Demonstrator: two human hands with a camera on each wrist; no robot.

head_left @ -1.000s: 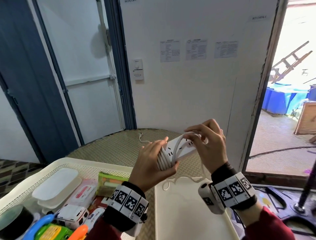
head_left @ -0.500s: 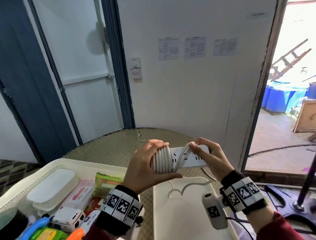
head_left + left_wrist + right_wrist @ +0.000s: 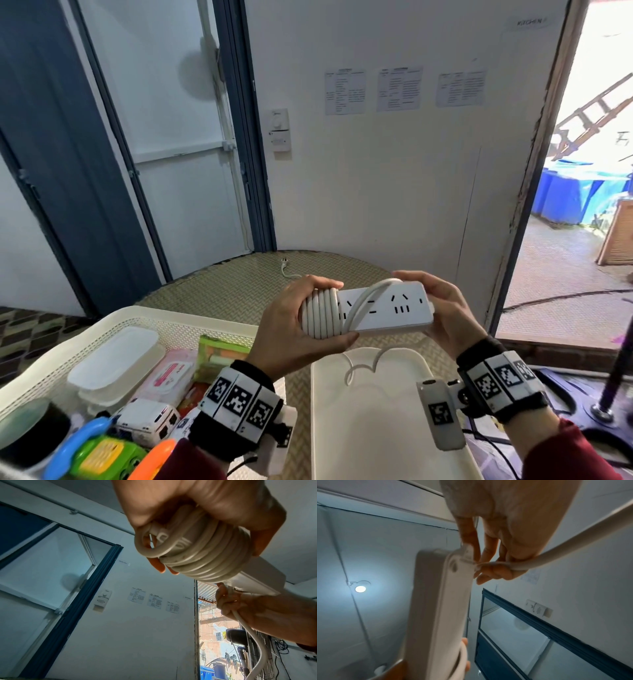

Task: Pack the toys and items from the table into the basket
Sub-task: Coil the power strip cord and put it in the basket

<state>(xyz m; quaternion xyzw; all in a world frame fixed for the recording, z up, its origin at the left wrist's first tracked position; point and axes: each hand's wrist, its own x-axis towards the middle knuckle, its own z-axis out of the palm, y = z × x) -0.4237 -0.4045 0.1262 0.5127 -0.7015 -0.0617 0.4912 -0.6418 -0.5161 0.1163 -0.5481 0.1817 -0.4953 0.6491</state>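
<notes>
A white power strip (image 3: 390, 310) is held level above the table, between both hands. Its cable is wound in several coils (image 3: 322, 317) round the left end. My left hand (image 3: 291, 329) grips that coiled end, fingers over the top and thumb beneath; the left wrist view shows the coils (image 3: 197, 555) inside the fist. My right hand (image 3: 445, 315) is at the strip's right end and pinches the cable (image 3: 565, 547) beside the strip (image 3: 436, 608). One strand crosses the strip's face. Slack cable (image 3: 363, 368) loops on the white tray (image 3: 376, 445) below.
The cream basket (image 3: 102, 322) stands at lower left, holding a lidded white box (image 3: 113, 363), a wipes pack (image 3: 169, 373), a toy van (image 3: 147, 421) and a toy phone (image 3: 99, 459). The cable's plug (image 3: 284, 263) lies far back on the woven table (image 3: 222, 284).
Both hands have come down and the strip has turned level. My right hand went from over the strip's top to its right end, carrying the cable across the face.
</notes>
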